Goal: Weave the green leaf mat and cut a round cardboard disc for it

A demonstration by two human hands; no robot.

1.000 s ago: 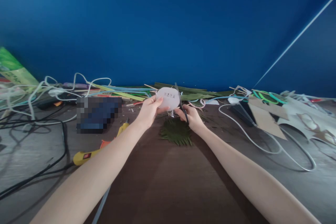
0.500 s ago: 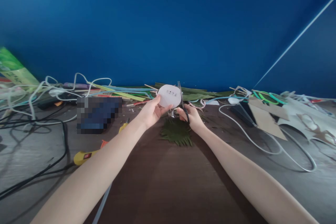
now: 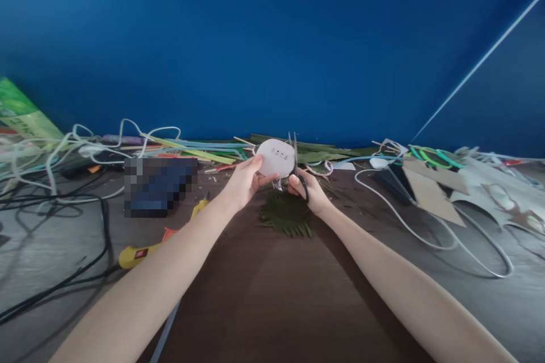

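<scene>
A rounded white piece, like paper or card with small dark print [image 3: 275, 165], is gripped at its left and lower edge by my left hand [image 3: 244, 182]. My right hand [image 3: 313, 190] is closed round the dark handles of a pair of scissors [image 3: 295, 153]. Their blades point upward, slightly parted, at the right edge of the white piece. Below both hands, a dark green fringed piece [image 3: 286, 215] lies on the brown table [image 3: 264, 295].
A yellow hot glue gun [image 3: 135, 256] lies left, partly behind my left forearm. White cables [image 3: 55, 167] tangle at far left. Green strips [image 3: 319, 151] line the blue wall [image 3: 272, 45]. Cardboard pieces [image 3: 434, 190] and a looping white cable [image 3: 395, 218] are at right.
The scissor blades have opened a little and now show as two separate tips. The white piece has turned slightly and lowered a touch in my left hand.
</scene>
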